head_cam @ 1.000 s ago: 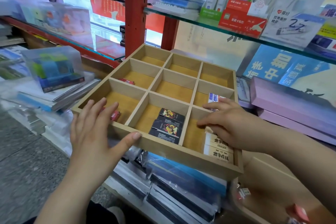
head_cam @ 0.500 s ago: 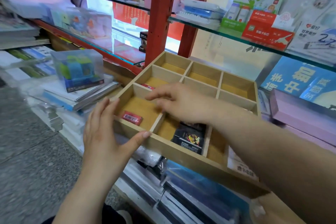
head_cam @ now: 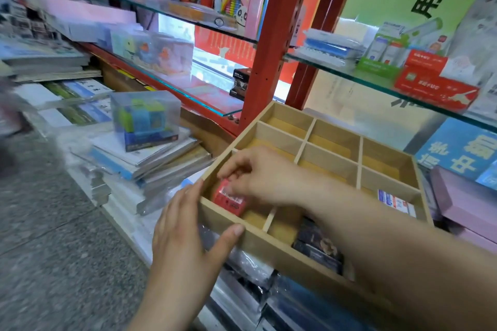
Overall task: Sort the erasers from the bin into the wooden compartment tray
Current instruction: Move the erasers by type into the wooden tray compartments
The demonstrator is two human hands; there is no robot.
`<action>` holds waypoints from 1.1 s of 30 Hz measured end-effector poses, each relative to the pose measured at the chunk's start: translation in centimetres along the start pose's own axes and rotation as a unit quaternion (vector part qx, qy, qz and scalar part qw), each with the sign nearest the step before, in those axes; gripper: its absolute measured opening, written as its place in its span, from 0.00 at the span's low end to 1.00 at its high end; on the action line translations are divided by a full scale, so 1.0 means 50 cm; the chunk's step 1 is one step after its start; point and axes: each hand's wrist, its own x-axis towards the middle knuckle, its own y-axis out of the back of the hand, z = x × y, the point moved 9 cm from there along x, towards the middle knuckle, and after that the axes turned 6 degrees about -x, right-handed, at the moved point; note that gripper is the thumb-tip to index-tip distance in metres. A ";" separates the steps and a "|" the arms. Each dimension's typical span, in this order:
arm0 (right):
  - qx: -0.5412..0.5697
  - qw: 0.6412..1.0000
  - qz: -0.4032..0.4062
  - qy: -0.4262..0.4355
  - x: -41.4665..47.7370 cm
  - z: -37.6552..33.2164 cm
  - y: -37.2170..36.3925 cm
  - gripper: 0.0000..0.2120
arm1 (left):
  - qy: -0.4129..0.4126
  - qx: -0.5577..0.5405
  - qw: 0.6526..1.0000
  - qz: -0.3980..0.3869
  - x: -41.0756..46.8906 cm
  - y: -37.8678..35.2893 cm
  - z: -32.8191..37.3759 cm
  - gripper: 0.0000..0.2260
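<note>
The red eraser (head_cam: 230, 200) sits in the near-left compartment of the wooden tray (head_cam: 269, 242), tilted, with its lower end on the compartment floor close to the near wall. My right hand (head_cam: 259, 174) reaches across the tray from the right and comes down on it. The fingers are curled and bunched together, pinching the eraser's upper end, though blur keeps me from telling exactly where each fingertip lands.

My left hand (head_cam: 188, 226) holds the tray's near-left corner. The four fingers lie straight and pressed together against the outside of the left wall, and the thumb is spread away from them, its tip resting on the near rim.

In the near-middle compartment, partly under my right forearm, lie black erasers (head_cam: 317, 246) stacked side by side. A white eraser with blue and red print (head_cam: 395, 203) lies in a compartment along the tray's right edge.

Beyond the tray's left edge a clear plastic box (head_cam: 145, 121) of green and blue blocks stands on a stack of books (head_cam: 150, 161). A red shelf post (head_cam: 271, 40) rises behind the far-left corner, and a glass shelf (head_cam: 349, 72) above the far edge carries a red carton (head_cam: 435, 86). Pink boxes (head_cam: 468, 201) lie off the right edge.
</note>
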 end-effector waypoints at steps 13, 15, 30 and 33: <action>0.078 0.983 0.133 -0.101 0.101 0.130 0.097 0.08 | 0.033 -0.017 0.999 -0.008 -0.004 -0.007 -0.002 0.32; 0.026 0.985 0.144 -0.087 0.108 0.119 0.093 0.03 | 0.025 -0.024 0.999 -0.006 -0.002 -0.005 0.001 0.29; -0.091 0.970 0.223 -0.006 -0.044 0.100 0.219 0.11 | -0.151 0.061 0.981 0.105 -0.028 -0.010 0.136 0.25; -0.078 0.963 0.256 -0.042 -0.167 0.162 0.275 0.12 | -0.259 -0.029 0.964 0.057 -0.082 -0.059 0.226 0.18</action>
